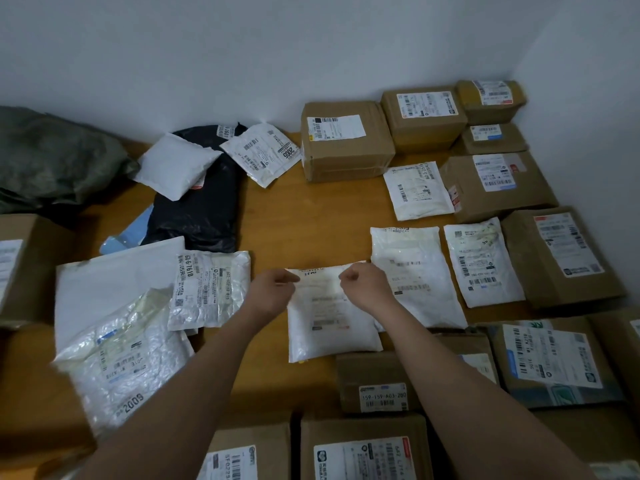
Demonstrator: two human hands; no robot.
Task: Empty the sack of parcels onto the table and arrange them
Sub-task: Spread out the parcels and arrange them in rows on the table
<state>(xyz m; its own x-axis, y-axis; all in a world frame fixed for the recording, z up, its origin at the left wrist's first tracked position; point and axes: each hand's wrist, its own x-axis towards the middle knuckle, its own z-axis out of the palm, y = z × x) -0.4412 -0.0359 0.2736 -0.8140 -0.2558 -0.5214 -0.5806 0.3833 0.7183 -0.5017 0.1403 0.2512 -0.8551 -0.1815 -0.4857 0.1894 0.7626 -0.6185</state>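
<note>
We see both hands at the far edge of a white plastic mailer pouch with a printed label [329, 317], which lies flat near the middle of the wooden table [304, 209]; the left hand [273, 289] pinches its far left corner and the right hand [363, 289] its far right corner, each grip narrow and holding the pouch. Just beside it on the right lies another white mailer pouch [415, 271], seemingly overlapped at the edge, while the crumpled grey-green sack [52, 157] sits at the far left and brown cardboard boxes [346, 143] line the far right.
</note>
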